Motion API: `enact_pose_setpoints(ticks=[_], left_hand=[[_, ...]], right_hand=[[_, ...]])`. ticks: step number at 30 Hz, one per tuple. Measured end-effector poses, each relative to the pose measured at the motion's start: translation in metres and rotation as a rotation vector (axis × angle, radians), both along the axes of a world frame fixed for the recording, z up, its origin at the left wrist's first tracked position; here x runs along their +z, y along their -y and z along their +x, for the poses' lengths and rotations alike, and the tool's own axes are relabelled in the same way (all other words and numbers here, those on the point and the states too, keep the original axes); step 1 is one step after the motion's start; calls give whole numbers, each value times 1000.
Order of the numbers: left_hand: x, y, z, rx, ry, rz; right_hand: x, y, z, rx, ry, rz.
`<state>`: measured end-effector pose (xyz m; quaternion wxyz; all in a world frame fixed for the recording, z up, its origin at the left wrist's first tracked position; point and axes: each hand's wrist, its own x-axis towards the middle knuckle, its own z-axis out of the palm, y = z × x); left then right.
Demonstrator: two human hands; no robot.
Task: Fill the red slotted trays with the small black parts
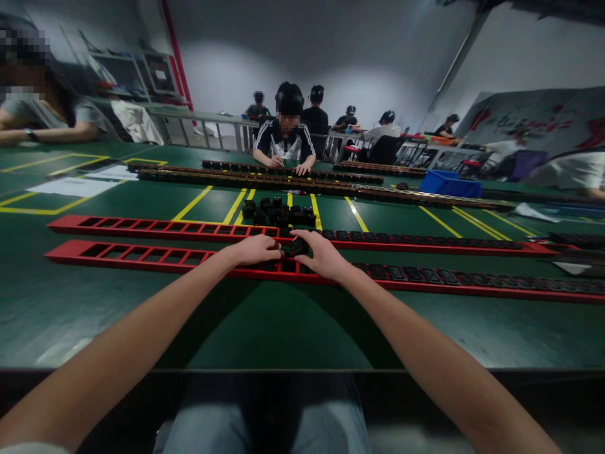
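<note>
Between the thumb and fingers of my right hand [326, 257] is a small black block-shaped part [297, 246]. My left hand [258, 250] is closed beside it, its fingertips close to the part; whether they grip it or something else is hard to see. Both hands are above the near red slotted rack [66, 252], which lies lengthwise across the table. Square black parts [397, 273] fill its right side, while several slots on the left show open. A second red rack [69, 223] lies parallel behind it, also filled toward the right with black pieces.
A loose pile of black parts [265, 213] sits behind the racks. Long dark strips [331, 188] cross the green table [255, 328] farther back, near a blue bin [449, 184]. White papers [75, 185] lie at left. A co-worker [286, 135] sits opposite; others work beyond.
</note>
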<state>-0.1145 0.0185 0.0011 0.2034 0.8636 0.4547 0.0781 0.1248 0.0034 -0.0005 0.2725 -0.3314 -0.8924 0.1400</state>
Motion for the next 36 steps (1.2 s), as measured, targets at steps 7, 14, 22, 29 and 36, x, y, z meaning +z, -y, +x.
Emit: enact_pose_setpoints(ticks=[7,14,22,29,36], left_hand=[[-6,12,1,0,11,204],[-2,16,2,-48,54,234],[-2,16,1,-60,75,295],[-3,18,1,-104,135,279],[-1,16,2,-52,36,206]], right_hand=[[-2,-2,-2,102,-45,1],[-3,-2,-1,102,-73,20],[0,2,-3,88,-24,78],[4,5,-2,108,-11,83],[7,9,-2,110,-29,47]])
